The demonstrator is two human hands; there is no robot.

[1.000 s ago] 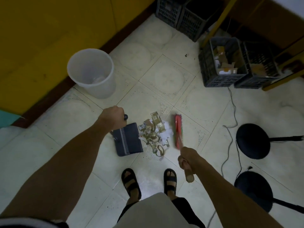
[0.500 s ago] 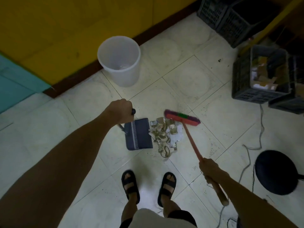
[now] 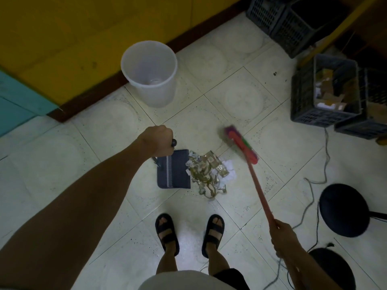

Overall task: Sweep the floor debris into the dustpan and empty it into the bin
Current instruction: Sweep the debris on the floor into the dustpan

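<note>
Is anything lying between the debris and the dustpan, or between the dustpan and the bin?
Nothing visible. The debris lies right against the open edge of the dustpan, and only bare tile separates the dustpan from the bin. The broom is on the pile's other side.

The dustpan [image 3: 174,171] lies on the floor [image 3: 104,164] just ahead of the person's feet [image 3: 167,233], the debris pile [image 3: 209,171] touching its right edge. The broom [image 3: 254,178] has its head just beyond and right of the pile, its handle running back into the right hand [image 3: 283,235]. The left hand [image 3: 158,141] grips the dustpan's handle at the far-left corner. The bin [image 3: 149,74] stands beyond, by the wall [image 3: 83,49]; crates [image 3: 326,95] far right, stools [image 3: 343,210] near right
</note>
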